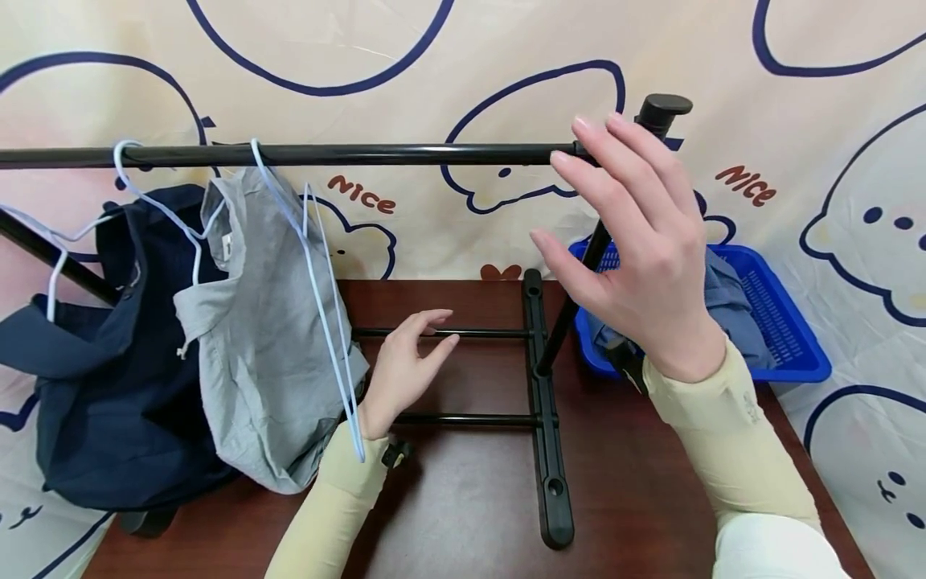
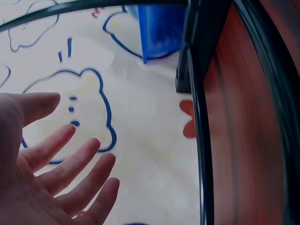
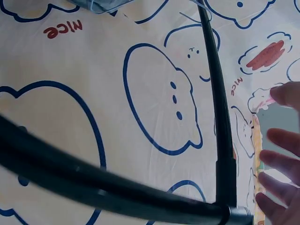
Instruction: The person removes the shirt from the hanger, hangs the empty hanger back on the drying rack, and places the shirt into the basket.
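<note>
In the head view my right hand (image 1: 644, 241) is raised by the right end of the rack's black rail (image 1: 405, 154), fingers extended and holding nothing. Lower down, my left hand (image 1: 407, 366) stands beside a grey garment (image 1: 268, 346), its thumb and fingers apart with nothing between them. The grey garment hangs from the rail on a light blue hanger (image 1: 291, 215), whose lower end overlaps my left wrist. Spread fingers (image 2: 79, 164) appear in the left wrist view. In the right wrist view, loosely spread fingers (image 3: 281, 183) are at the right edge, away from the rack's bars.
Dark navy garments (image 1: 145, 418) hang on light blue hangers at the left. A blue basket (image 1: 788, 330) with blue-grey cloth (image 1: 731, 305) sits behind the rack's right post (image 1: 571, 314). The rack's black foot (image 1: 550, 450) stands on the brown table (image 1: 637, 482), before a printed backdrop.
</note>
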{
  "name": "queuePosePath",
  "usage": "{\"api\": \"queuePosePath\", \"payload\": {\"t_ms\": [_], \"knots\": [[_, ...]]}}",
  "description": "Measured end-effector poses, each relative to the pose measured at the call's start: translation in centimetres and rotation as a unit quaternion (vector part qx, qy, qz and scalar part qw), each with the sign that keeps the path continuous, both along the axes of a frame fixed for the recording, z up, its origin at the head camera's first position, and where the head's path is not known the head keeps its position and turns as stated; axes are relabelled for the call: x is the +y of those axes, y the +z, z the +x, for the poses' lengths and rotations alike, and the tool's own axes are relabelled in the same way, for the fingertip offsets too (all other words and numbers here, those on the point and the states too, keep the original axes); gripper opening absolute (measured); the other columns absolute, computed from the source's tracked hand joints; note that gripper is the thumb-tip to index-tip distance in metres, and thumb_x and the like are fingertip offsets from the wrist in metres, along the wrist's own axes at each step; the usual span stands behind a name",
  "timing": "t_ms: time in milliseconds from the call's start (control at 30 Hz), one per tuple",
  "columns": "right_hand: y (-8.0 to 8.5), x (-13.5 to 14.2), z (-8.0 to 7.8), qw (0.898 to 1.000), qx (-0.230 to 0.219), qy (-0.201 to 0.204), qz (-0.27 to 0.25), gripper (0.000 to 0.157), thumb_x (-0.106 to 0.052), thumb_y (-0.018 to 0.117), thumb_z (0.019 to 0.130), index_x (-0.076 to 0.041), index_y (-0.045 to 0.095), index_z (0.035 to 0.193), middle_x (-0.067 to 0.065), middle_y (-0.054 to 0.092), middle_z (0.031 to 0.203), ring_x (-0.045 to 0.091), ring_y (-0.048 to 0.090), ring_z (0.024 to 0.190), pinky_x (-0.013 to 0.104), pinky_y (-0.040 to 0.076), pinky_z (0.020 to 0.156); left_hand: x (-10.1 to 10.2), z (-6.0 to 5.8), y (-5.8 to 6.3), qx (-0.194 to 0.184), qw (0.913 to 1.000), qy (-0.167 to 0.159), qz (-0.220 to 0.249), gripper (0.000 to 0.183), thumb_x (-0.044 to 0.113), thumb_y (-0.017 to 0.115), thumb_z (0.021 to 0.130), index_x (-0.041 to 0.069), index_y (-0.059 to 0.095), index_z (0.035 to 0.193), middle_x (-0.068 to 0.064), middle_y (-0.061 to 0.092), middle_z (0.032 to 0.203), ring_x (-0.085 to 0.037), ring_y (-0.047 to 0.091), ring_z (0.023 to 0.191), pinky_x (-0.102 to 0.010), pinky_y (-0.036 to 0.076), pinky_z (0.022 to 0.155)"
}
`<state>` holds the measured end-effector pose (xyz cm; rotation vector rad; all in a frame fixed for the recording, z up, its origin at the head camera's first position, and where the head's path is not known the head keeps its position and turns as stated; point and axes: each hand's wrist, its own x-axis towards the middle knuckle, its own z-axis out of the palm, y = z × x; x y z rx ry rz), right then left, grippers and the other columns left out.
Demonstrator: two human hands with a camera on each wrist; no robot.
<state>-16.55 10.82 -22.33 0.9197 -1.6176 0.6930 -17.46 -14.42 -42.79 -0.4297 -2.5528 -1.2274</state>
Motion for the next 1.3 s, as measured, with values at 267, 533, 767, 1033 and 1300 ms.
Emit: {"api": "queuePosePath", "payload": {"t_ms": [267, 533, 767, 1033, 1300], "knots": [[0.6, -1.4, -1.8, 0.996, -0.020, -0.054, 0.072, 0.047, -0.029, 0.073, 0.093, 0.000, 0.068, 0.129, 0.017, 0.062, 0.136, 0.033, 0.048, 0.135, 0.045, 0.032, 0.114, -2.4, -0.6, -0.6, 0.009, 0.9988, 0.047, 0.014, 0.039, 0.029, 0.072, 0.097, 0.012, 0.066, 0.132, -0.008, 0.067, 0.124, -0.030, 0.063, 0.109, -0.044, 0.051, 0.089], [0.0, -2.6, -2.9, 0.995, -0.036, -0.078, 0.040, 0.033, -0.024, 0.064, 0.102, -0.003, 0.072, 0.125, 0.011, 0.070, 0.124, 0.031, 0.059, 0.117, 0.044, 0.036, 0.103, -4.5, 0.1, 0.4, -0.037, 0.9923, 0.112, 0.039, 0.048, 0.027, 0.071, 0.097, 0.006, 0.059, 0.138, -0.018, 0.063, 0.130, -0.039, 0.060, 0.115, -0.053, 0.048, 0.094], [0.0, -3.0, -3.2, 0.997, -0.039, -0.071, 0.008, 0.026, -0.020, 0.062, 0.103, -0.006, 0.075, 0.121, 0.008, 0.073, 0.117, 0.030, 0.061, 0.109, 0.043, 0.037, 0.099, -6.5, 1.3, 1.7, -0.049, 0.9871, 0.151, 0.018, 0.051, 0.020, 0.072, 0.095, 0.003, 0.055, 0.140, -0.021, 0.061, 0.131, -0.041, 0.058, 0.115, -0.053, 0.045, 0.094], [-0.2, -3.2, -3.1, 0.997, -0.048, -0.067, -0.005, 0.024, -0.019, 0.064, 0.102, -0.006, 0.077, 0.118, 0.007, 0.074, 0.115, 0.031, 0.061, 0.106, 0.042, 0.036, 0.099, -8.5, 2.3, 3.5, -0.058, 0.9793, 0.194, 0.006, 0.051, 0.020, 0.070, 0.096, 0.007, 0.054, 0.143, -0.017, 0.059, 0.138, -0.038, 0.060, 0.118, -0.054, 0.045, 0.096], [-0.1, -3.4, -3.1, 0.997, -0.052, -0.064, -0.012, 0.024, -0.019, 0.064, 0.102, -0.006, 0.077, 0.118, 0.007, 0.074, 0.115, 0.031, 0.061, 0.106, 0.042, 0.036, 0.100, -8.9, 3.9, 6.1, -0.051, 0.9713, 0.232, 0.010, 0.054, 0.033, 0.061, 0.101, 0.014, 0.050, 0.150, -0.007, 0.053, 0.149, -0.035, 0.053, 0.130, -0.056, 0.041, 0.102]]}}
